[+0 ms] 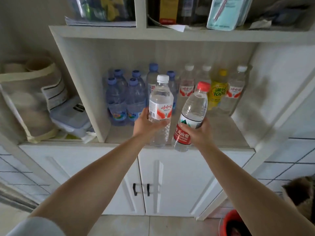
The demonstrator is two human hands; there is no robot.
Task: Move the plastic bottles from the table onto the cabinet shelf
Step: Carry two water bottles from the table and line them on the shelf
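White-capped bottle (pixel 161 103) with red-white label, red-capped bottle (pixel 191 116), yellow bottle (pixel 219 89), white cabinet (pixel 170 176)

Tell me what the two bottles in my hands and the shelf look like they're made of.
White-capped bottle: clear thin plastic, ribbed lower body, glossy printed label. Red-capped bottle: the same see-through plastic, with a red film label. Shelf: pale matte board with faint wood grain, probably laminate rather than solid wood.

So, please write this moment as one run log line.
left hand: holds white-cap bottle | right hand: holds red-cap bottle | shelf: not placed yet
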